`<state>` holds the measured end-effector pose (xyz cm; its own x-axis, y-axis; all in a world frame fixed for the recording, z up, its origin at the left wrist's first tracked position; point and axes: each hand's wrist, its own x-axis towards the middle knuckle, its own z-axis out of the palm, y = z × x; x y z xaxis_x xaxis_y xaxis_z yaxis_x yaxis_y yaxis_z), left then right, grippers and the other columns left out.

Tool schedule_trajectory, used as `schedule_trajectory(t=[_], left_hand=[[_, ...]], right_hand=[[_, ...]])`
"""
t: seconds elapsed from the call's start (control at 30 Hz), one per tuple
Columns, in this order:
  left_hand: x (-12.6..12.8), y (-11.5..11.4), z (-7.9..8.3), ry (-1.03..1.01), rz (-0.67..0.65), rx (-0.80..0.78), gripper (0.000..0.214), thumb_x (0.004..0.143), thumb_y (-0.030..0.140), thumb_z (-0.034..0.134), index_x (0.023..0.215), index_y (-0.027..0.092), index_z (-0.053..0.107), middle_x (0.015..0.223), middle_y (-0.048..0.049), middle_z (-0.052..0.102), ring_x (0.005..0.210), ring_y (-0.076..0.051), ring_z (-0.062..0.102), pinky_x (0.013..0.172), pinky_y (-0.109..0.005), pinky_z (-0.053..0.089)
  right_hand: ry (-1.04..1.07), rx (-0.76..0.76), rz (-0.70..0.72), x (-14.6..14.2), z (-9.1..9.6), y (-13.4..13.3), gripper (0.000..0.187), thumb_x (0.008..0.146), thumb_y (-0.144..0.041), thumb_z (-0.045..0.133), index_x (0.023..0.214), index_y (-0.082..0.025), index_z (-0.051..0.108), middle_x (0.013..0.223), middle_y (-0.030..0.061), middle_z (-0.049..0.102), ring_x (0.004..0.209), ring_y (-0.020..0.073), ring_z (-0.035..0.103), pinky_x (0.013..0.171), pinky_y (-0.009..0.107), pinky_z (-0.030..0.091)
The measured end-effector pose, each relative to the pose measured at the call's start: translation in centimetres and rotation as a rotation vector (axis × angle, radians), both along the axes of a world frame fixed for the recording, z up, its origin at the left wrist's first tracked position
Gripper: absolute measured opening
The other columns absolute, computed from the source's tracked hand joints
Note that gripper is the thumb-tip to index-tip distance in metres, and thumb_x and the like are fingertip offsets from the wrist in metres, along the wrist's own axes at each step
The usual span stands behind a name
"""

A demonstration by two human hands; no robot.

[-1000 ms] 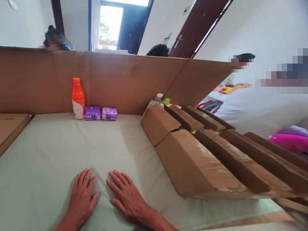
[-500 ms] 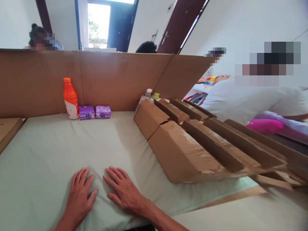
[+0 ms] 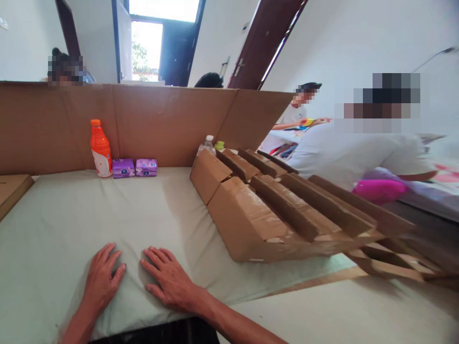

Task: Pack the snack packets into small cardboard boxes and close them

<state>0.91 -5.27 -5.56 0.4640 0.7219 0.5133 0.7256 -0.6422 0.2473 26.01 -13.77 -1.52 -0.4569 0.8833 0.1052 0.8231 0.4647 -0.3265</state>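
My left hand (image 3: pixel 102 277) rests palm down on the pale green cloth (image 3: pixel 118 210) near the table's front edge, fingers stretched out. Beside it on the right, my right hand (image 3: pixel 170 279) lies flat on the same cloth with its fingers spread. Neither hand holds anything. At the back of the cloth stands an orange bottle (image 3: pixel 100 150) with a white label, upright. Two purple tissue packs, a left pack (image 3: pixel 123 168) and a right pack (image 3: pixel 147 167), sit next to it, away from both hands.
A cardboard divider box (image 3: pixel 258 215) with several slots stands on the right. Behind it are a clear bottle (image 3: pixel 208 142) and something with a green top (image 3: pixel 219 145). A cardboard wall (image 3: pixel 161 124) closes the back. A person in white (image 3: pixel 351 153) sits at right.
The view has shifted a little, so the bottle, packs and box appear farther left. Both hands stay flat on the cloth, the left one's fingers drawn slightly closer together.
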Motion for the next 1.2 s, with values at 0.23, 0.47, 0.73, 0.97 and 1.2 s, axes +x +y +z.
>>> schedule_trajectory(t=[0.23, 0.47, 0.73, 0.97, 1.2], left_hand=[[-0.2, 0.8, -0.4, -0.018, -0.003, 0.035, 0.033, 0.093, 0.037, 0.054, 0.111, 0.019, 0.074, 0.125, -0.0133, 0.071, 0.117, -0.032, 0.065, 0.1, -0.051, 0.055], [-0.4, 1.3, -0.4, -0.033, -0.013, 0.032, 0.035, 0.093, 0.038, 0.051, 0.109, 0.017, 0.075, 0.123, -0.0145, 0.073, 0.114, -0.032, 0.067, 0.098, -0.053, 0.056], [-0.7, 1.9, -1.0, -0.047, -0.015, 0.085, 0.035, 0.093, 0.043, 0.052, 0.106, 0.021, 0.076, 0.119, -0.0125, 0.075, 0.11, -0.031, 0.07, 0.095, -0.05, 0.059], [-0.6, 1.8, -0.5, -0.027, -0.025, 0.113, 0.034, 0.094, 0.041, 0.05, 0.104, 0.021, 0.076, 0.119, -0.0123, 0.075, 0.11, -0.031, 0.07, 0.095, -0.05, 0.059], [-0.6, 1.5, -0.5, -0.07, -0.021, 0.065, 0.031, 0.092, 0.039, 0.053, 0.105, 0.021, 0.075, 0.119, -0.0118, 0.075, 0.11, -0.031, 0.07, 0.095, -0.05, 0.059]], right_hand=[[0.003, 0.026, -0.013, 0.0, -0.1, -0.9, 0.06, 0.1, -0.053, 0.048, 0.15, -0.021, 0.047, 0.16, 0.0128, 0.042, 0.148, 0.0271, 0.033, 0.122, 0.046, 0.024], [0.009, 0.026, -0.03, -0.1, -0.1, -1.0, 0.057, 0.1, -0.051, 0.049, 0.148, -0.021, 0.049, 0.159, 0.0124, 0.043, 0.148, 0.0263, 0.033, 0.122, 0.045, 0.023], [0.03, 0.026, -0.041, -0.2, 0.3, -1.2, 0.055, 0.099, -0.051, 0.051, 0.147, -0.023, 0.05, 0.158, 0.01, 0.045, 0.146, 0.0254, 0.036, 0.121, 0.043, 0.025], [0.061, 0.022, -0.061, -0.2, 0.3, -1.0, 0.053, 0.098, -0.047, 0.055, 0.145, -0.023, 0.051, 0.157, 0.0106, 0.046, 0.145, 0.0274, 0.038, 0.12, 0.045, 0.026], [0.05, 0.018, -0.059, -0.3, 0.7, -1.3, 0.052, 0.097, -0.044, 0.057, 0.145, -0.024, 0.051, 0.157, 0.0095, 0.045, 0.145, 0.0255, 0.037, 0.121, 0.043, 0.025]])
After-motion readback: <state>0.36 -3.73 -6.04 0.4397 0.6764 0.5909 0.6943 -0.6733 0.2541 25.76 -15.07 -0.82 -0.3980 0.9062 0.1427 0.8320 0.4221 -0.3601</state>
